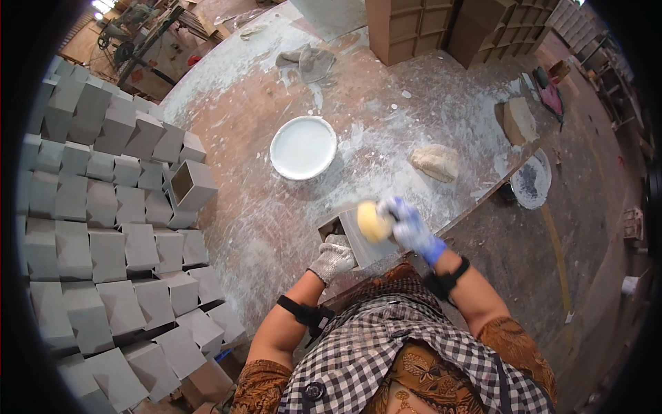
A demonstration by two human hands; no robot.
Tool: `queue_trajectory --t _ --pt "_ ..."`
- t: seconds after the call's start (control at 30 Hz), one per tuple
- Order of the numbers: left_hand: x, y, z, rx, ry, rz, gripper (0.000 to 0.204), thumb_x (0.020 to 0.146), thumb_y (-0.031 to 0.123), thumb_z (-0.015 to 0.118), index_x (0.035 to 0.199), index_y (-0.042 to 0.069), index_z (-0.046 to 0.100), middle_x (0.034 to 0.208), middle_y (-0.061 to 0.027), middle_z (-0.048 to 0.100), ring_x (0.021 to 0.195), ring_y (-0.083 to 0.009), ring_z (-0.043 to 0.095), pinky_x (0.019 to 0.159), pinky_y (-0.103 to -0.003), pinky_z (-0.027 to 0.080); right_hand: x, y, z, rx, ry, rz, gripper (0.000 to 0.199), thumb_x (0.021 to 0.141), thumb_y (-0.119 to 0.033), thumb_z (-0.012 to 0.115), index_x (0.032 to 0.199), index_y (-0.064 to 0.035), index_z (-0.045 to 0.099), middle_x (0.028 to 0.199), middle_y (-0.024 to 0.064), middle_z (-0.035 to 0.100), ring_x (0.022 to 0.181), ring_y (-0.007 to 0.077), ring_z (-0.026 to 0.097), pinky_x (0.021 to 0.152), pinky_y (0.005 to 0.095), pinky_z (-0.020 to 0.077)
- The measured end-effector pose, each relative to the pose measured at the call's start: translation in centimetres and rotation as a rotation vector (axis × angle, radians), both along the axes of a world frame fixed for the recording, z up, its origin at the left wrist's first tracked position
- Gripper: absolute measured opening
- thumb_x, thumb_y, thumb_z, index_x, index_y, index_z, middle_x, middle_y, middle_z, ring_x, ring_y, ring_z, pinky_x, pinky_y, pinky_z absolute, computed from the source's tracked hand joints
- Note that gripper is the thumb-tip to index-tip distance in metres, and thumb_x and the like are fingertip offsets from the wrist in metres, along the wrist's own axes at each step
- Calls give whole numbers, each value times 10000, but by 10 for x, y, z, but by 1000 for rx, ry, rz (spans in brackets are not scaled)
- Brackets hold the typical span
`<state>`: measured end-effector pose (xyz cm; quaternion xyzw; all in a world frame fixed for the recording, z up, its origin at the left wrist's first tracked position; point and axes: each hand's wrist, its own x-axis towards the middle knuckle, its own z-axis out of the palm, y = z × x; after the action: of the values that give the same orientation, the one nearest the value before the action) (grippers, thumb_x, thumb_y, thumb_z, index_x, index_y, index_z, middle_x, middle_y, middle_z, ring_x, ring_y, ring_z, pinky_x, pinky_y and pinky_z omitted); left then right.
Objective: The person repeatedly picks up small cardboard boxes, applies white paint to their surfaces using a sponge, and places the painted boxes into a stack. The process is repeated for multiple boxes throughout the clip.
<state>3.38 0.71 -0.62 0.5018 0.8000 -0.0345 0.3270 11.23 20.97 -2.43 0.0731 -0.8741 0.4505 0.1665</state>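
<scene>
Here the left hand (333,258) grips a grey block (353,236) — right hand (408,226) clamps a yellow sponge (372,221).

Head cam, fisheye, straight down over worktable (241,138), close to hands.

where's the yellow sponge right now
In the head view, just right of centre: the right hand presses the sponge on the grey block steadied by the left hand, below the white bowl.
</scene>
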Motion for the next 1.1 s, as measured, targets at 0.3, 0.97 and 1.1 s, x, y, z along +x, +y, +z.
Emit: queue_trajectory --t 0.3,0.97,1.1 --pt "4 -11 -3 96 66 24 336 849 365 465 965 127 673 868 -122 676 761 -283 661 605 -413 506 40 -30 40 -73 53 -32 285 574 56 575 816 -91 543 827 64 583 823 254 591 782 360 439" --pt "9 -5 -24 295 156 147 326 839 362 517 974 101 659 878 -105 671 748 -253 642 606 -405 493 79 -46 84 145 -261 299 370 650 -58 565 995 -176 628 993 1 612 1006 164 559 981 398 378" --pt "4 6 14 -33 37 84 324 854 324 467 990 107 665 928 -129 670 797 -278 648 631 -434 495 57 -23 87 -354 -77 39 246 705 -84 693 932 -118 604 912 33 616 854 168 600 809 320 486"
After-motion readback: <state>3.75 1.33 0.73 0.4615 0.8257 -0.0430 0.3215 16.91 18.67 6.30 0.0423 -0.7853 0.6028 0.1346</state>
